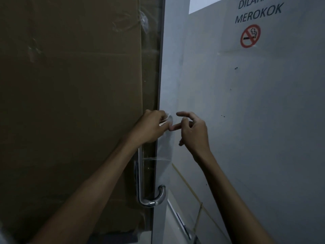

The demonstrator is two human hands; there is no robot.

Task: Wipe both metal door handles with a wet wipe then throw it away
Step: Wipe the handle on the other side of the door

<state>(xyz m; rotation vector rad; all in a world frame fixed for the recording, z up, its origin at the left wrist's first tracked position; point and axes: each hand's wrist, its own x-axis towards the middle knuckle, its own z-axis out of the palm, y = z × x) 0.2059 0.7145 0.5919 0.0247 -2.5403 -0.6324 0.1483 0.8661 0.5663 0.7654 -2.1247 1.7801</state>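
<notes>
A shiny metal door handle (140,182) runs down the edge of a glass door and curves into its mount at the bottom. My left hand (151,127) is curled around the handle's top end, with a pale wet wipe (167,118) showing between its fingers. My right hand (193,131) hovers just to the right, fingers loosely bent, its index finger touching the left hand's fingertips near the wipe. It holds nothing that I can see. A second handle is not in view.
Brown cardboard (70,103) covers the glass door on the left. A grey wall (246,120) on the right carries a no-smoking sign (250,36). Thin cords (193,194) run along the wall's lower part.
</notes>
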